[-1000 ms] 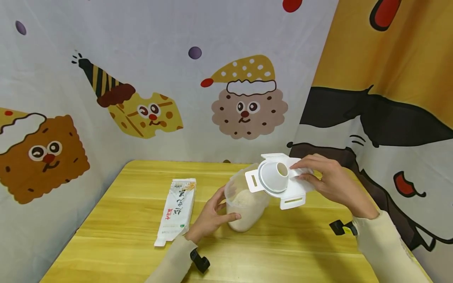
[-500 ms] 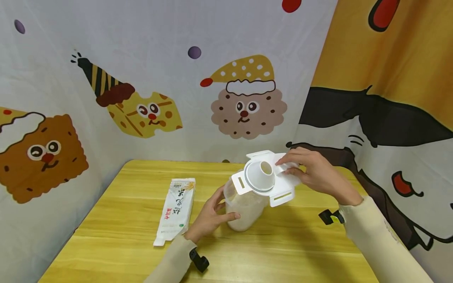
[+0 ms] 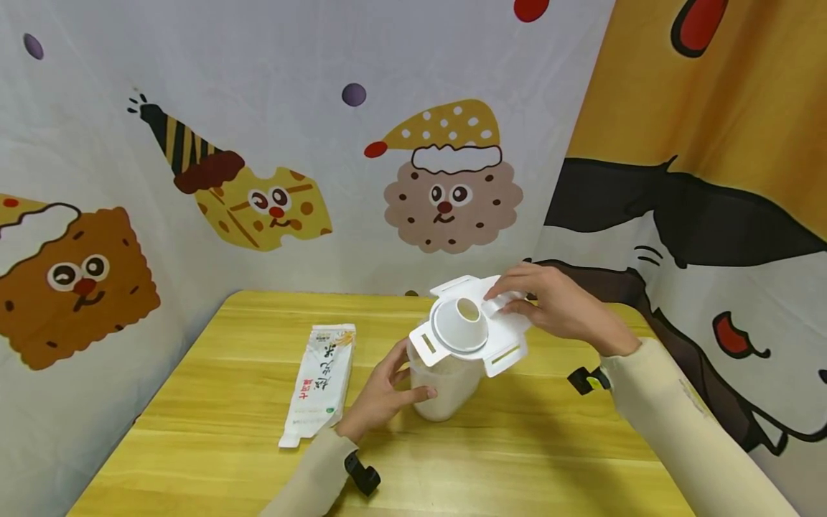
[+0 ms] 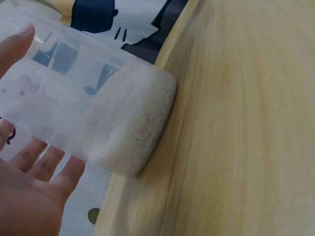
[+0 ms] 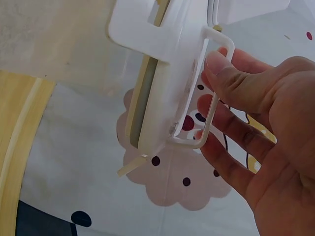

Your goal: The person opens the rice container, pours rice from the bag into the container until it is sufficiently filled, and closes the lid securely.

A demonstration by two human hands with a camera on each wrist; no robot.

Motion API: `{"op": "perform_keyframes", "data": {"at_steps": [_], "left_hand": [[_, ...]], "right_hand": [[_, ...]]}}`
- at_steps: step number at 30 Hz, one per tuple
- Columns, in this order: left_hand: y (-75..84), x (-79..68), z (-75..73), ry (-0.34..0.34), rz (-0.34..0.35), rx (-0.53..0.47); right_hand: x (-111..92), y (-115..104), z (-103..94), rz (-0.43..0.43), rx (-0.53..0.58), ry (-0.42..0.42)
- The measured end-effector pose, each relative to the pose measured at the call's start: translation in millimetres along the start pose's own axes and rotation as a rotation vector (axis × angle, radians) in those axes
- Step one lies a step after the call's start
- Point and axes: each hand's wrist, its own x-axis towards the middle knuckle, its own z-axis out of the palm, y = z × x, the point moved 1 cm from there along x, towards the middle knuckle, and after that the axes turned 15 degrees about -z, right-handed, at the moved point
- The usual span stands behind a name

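Observation:
A clear plastic canister [image 3: 446,395], partly filled with white rice-like grains [image 4: 129,115], stands on the wooden table. My left hand [image 3: 380,396] holds its side, thumb in front and fingers around the far side. Over the canister's mouth is a white lid [image 3: 457,327] with a round spout and slotted flaps sticking out around it. By a loop handle [image 5: 212,114], my right hand [image 3: 561,301] grips the lid from the right. In the right wrist view the lid's edge is close to the canister; whether it is seated on the rim cannot be made out.
A flattened white bag [image 3: 319,384] with printed writing lies on the table [image 3: 213,402] left of the canister. Behind the table hangs a cloth [image 3: 291,86] with cartoon pictures. Black straps with small cameras sit on both wrists.
My right hand has carried the lid leftward and slightly down, from beside the canister to over its mouth. My left hand and the canister have stayed in place.

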Motion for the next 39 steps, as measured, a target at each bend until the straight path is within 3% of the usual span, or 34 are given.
{"op": "perform_keyframes", "data": {"at_steps": [14,20,29,39], "left_hand": [[0.4,-0.4,-0.7,-0.011,0.013,-0.026],[-0.2,-0.6,-0.5,-0.018,0.000,-0.030],[-0.1,-1.4,0.6,-0.008,0.012,-0.020],[-1.7,-0.1,-0.7,0.008,0.031,-0.005]], "right_hand": [[28,3,9.6,-0.079,0.062,-0.092],[36,4,17.0,-0.065,0.098,-0.130],[43,7,29.6,-0.120,0.116,-0.125],[45,10,34.8,-0.108,0.139,-0.149]]}}
